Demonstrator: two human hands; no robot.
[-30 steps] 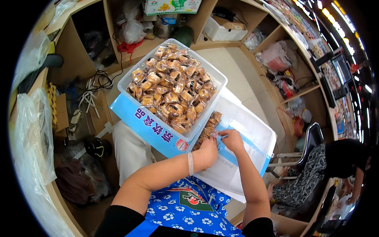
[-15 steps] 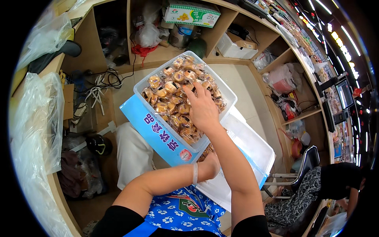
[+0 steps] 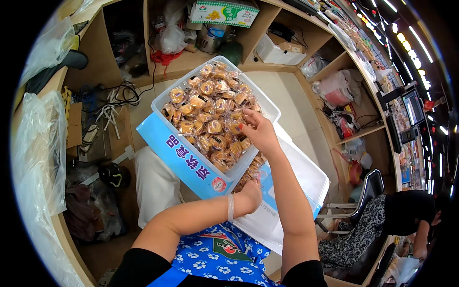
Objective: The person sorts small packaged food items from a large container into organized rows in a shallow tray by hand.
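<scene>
A clear plastic tub [image 3: 160, 104] full of wrapped round pastries [image 3: 205, 119] rests on a light-blue cardboard box [image 3: 162, 143]. My right hand [image 3: 258, 131] reaches over the tub's right side, fingers apart and curved, touching the pastries. My left hand [image 3: 246, 196] is below the tub, closed at a row of wrapped pastries [image 3: 253, 165] in the box; what its fingers hold is unclear. A white cardboard panel [image 3: 301, 186] lies to the right.
Wooden cubbies [image 3: 263, 14] surround me, holding bags, cables [image 3: 124, 93] and boxes [image 3: 224, 12]. Plastic sheeting [image 3: 40, 158] covers the left counter. At right stand a chair [image 3: 363, 191] and another person [image 3: 363, 229], bent over, near a screen [image 3: 412, 107].
My right hand left the row of pastries for the tub's middle, then drew slightly lower toward its right rim. My left hand stays by the row. The view has shifted slightly.
</scene>
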